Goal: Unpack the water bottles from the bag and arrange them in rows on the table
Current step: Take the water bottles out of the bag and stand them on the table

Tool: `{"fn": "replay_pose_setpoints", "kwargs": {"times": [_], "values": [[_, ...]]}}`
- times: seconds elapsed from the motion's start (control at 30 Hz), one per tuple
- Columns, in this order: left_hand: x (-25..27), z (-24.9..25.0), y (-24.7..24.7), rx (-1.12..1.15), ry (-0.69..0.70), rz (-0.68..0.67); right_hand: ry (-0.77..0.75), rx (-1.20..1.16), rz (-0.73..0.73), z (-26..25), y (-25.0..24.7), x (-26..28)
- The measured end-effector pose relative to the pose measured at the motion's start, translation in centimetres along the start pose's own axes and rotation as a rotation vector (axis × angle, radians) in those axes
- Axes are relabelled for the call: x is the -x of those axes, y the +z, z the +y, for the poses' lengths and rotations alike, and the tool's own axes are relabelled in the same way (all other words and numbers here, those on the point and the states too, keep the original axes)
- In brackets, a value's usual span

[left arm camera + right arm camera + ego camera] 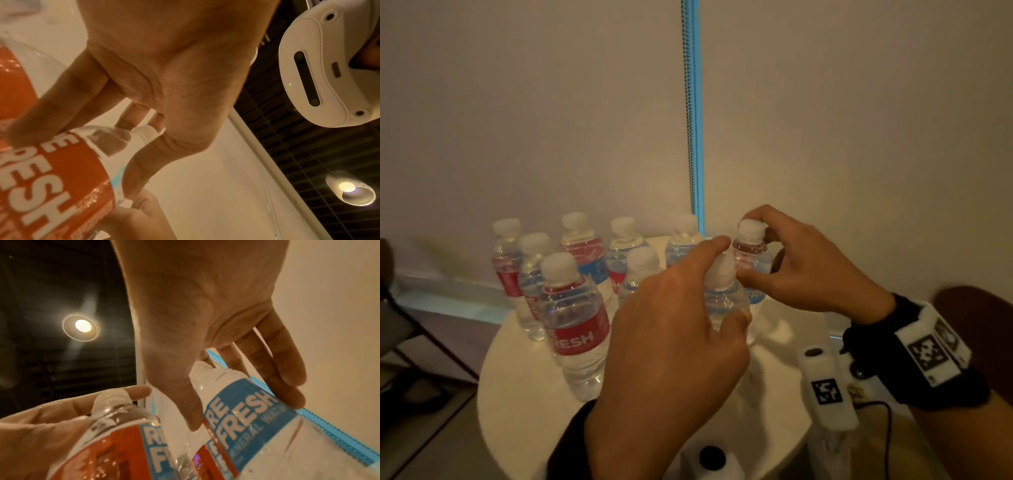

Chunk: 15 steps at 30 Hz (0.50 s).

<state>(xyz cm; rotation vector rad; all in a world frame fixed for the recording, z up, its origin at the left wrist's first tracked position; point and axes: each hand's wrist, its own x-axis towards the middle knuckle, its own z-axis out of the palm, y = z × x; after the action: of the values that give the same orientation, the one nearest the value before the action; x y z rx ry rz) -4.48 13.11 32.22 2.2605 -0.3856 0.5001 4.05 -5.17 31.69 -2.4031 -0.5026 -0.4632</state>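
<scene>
— Clear plastic under both hands: left hand [671,329] curled round the neck of a red-label bottle [61,175], right hand [801,270] pinching the cap of a blue-label bottle [246,417].

— Gripped high, probably to steer each base down without knocking neighbours?

— Likely. Fingers [285,368] narrow, wrapped on the cap and shoulder; both bottles upright, on or just above the round table [524,404].

— And the others?

— Seven more bottles [575,318] standing left of and beyond the left fingers, in loose rows; the two held ones seemingly extending those rows rightward.

— Bag?

— Not visible anywhere. Hard to say how many remain.

— Risk?

— Crowded caps near the knuckles; easy to topple one.
</scene>
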Motion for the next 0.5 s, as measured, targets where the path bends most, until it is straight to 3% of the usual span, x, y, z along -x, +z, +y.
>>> {"fn": "replay_pose_setpoints", "kwargs": {"times": [0.13, 0.5], "values": [[-0.1, -0.3, 0.0, -0.094, 0.03, 0.003, 0.004, 0.024, -0.017, 0.0, 0.4, -0.8], [-0.8, 0.6, -1.3, -0.434, 0.075, -0.156, -0.034, 0.032, -0.028, 0.3, 0.5, -0.6]]}}
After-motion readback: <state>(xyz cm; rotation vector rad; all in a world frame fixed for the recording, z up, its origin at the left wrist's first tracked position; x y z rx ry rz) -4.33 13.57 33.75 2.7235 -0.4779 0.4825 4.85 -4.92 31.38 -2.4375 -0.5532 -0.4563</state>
